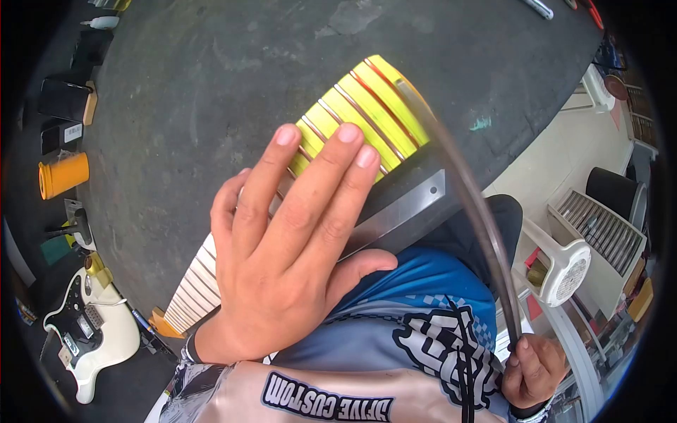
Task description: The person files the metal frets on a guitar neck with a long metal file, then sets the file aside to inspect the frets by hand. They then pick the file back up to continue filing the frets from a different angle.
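My left hand (296, 218) lies flat with fingers spread across a guitar neck (194, 285). Frets run across the neck, with bright yellow covering (367, 106) between them at the far end and a pale surface at the near left end. In my right hand (534, 370), at the lower right, is the end of a long, thin dark strip (486, 229); its exact kind is unclear. The strip looks curved and somewhat blurred, its far end over the yellow part's right edge. A metal straightedge (405, 208) with a hole lies beside the neck, partly behind my left hand.
The dark tabletop (190, 106) carries a white electric guitar body (106, 335), an orange container (63, 176) and a phone-like black object (63, 99) along its left side. Metal tools (537, 7) lie at the top right. A white stool (564, 268) stands at the right.
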Action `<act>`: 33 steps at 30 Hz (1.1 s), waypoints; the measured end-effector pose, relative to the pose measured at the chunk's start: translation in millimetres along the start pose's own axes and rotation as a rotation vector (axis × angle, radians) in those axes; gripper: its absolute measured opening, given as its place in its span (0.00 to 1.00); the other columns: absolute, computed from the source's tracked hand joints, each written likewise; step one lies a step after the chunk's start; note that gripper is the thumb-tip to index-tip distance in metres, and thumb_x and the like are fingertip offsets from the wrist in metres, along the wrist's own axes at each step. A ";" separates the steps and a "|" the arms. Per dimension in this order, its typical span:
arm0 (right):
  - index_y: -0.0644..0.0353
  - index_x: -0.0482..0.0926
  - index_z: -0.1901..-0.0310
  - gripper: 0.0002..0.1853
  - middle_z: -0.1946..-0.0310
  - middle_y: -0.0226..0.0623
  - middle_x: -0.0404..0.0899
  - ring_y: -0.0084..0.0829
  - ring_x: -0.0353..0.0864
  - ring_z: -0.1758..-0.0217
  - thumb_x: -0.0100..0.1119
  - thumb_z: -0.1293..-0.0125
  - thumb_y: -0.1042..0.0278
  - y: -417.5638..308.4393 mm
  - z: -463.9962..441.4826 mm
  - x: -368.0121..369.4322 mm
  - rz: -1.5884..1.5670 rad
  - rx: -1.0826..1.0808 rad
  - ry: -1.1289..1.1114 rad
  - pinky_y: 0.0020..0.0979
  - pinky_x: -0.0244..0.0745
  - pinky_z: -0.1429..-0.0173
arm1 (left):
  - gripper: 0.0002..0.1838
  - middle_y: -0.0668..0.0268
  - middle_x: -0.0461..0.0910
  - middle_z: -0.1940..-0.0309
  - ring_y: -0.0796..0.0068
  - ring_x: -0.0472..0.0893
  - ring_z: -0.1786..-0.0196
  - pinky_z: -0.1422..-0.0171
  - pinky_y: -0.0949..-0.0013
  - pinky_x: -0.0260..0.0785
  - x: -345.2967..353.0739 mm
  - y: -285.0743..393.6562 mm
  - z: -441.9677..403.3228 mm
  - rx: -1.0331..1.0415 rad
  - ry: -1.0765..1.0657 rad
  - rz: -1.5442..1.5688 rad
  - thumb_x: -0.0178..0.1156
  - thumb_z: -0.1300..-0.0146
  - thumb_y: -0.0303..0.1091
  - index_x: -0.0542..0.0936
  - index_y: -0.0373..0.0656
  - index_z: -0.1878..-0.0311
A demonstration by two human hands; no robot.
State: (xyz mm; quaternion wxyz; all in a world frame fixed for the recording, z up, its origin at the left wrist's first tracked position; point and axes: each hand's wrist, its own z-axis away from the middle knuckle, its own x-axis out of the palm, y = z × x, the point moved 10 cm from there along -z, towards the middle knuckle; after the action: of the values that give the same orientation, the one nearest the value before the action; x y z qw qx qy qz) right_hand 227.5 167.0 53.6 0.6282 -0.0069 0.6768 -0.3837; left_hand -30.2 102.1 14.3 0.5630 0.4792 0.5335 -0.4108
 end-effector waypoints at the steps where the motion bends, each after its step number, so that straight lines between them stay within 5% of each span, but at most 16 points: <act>1: 0.57 0.80 0.38 0.29 0.70 0.40 0.82 0.36 0.78 0.72 0.58 0.44 0.84 -1.8 -0.6 2.0 -0.007 -0.004 -0.016 0.36 0.72 0.64 | 0.45 0.56 0.75 0.30 0.49 0.69 0.26 0.25 0.54 0.60 -0.3 0.1 -0.1 0.003 -0.001 -0.007 0.60 0.39 0.68 0.75 0.39 0.30; 15: 0.60 0.82 0.42 0.25 0.69 0.42 0.84 0.35 0.79 0.73 0.60 0.45 0.83 -13.6 -6.7 11.6 -0.052 -0.022 -0.061 0.34 0.72 0.65 | 0.45 0.57 0.75 0.30 0.50 0.68 0.25 0.24 0.55 0.59 0.8 -1.4 -2.2 -0.017 0.004 0.010 0.60 0.39 0.68 0.75 0.39 0.29; 23: 0.66 0.81 0.40 0.27 0.68 0.44 0.84 0.40 0.81 0.73 0.62 0.45 0.85 -40.1 -101.5 28.6 -0.088 -0.117 -0.011 0.33 0.74 0.67 | 0.44 0.57 0.75 0.30 0.50 0.68 0.25 0.25 0.55 0.59 -0.1 -2.1 -1.8 -0.030 0.004 0.026 0.61 0.38 0.66 0.75 0.39 0.30; 33: 0.64 0.82 0.43 0.27 0.69 0.42 0.83 0.37 0.80 0.73 0.61 0.48 0.85 -25.8 -17.2 11.6 0.002 -0.066 -0.019 0.35 0.74 0.64 | 0.43 0.57 0.75 0.30 0.51 0.69 0.25 0.26 0.56 0.59 0.4 -1.8 -1.9 -0.028 -0.007 0.012 0.59 0.36 0.67 0.76 0.40 0.30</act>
State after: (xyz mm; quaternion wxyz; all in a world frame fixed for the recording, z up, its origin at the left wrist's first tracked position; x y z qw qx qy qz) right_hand 198.2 151.9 56.0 0.6342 -0.0307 0.6833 -0.3604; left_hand -32.3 103.5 13.7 0.5740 0.4731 0.5345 -0.4012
